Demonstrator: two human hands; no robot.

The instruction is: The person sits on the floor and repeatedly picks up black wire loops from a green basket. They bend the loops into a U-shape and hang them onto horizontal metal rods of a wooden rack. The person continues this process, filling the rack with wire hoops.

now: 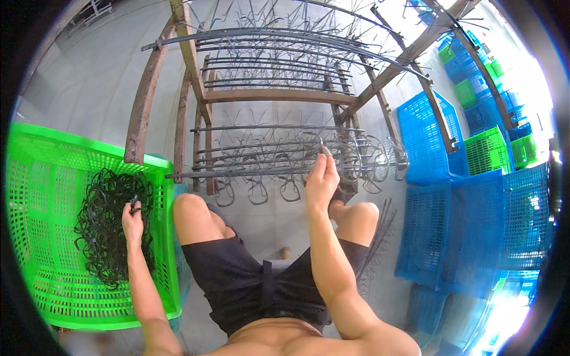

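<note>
Head view: my left grip (133, 223) pinched black loops (107, 228), my right grip (322, 176) a grey piece (324, 150); rack (279, 96) loading apparently next required alignment.

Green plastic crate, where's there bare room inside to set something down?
The green plastic crate looks bare between its left wall and the tangled black loops; the right half is crowded, with the left hand at the loops.

The head view looks steeply down from above the torso (279, 339) and faces forward, past the shorts (228, 279) to the rack (279, 97). The torso is closest, at the lower edge; the left hand (133, 222) and right hand (321, 181) lie farther out. The fisheye spans from the green crate (171, 267) to the blue crates (475, 231), bending edges toward its dark rim.
</note>
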